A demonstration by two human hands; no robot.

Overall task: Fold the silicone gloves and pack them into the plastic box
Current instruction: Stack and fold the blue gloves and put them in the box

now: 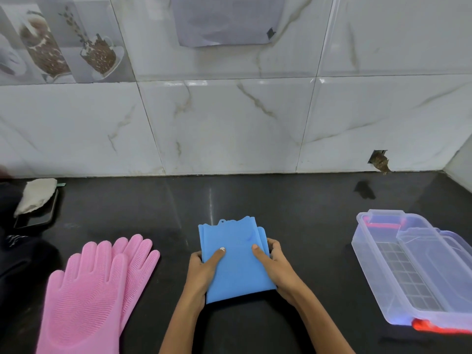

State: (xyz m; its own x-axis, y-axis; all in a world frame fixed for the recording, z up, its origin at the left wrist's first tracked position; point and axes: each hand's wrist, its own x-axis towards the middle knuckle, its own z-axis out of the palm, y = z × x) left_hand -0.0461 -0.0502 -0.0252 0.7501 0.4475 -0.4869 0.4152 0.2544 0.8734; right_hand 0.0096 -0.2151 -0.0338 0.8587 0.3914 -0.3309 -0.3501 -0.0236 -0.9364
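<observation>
With both hands, left hand (204, 267) and right hand (277, 267), we grip the folded blue silicone gloves (236, 259), ready to carry them to the open plastic box (367, 254) at three o'clock.

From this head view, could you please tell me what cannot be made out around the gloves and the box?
- Blue gloves: fingers folded under, out of sight; left hand and right hand cover the side edges.
- Pink gloves: cuffs cut off by the bottom edge; the lower glove is mostly covered.
- Plastic box: right end cut off; its loose lid blurs the inside.
- Phone: half hidden by a pale cloth.
</observation>
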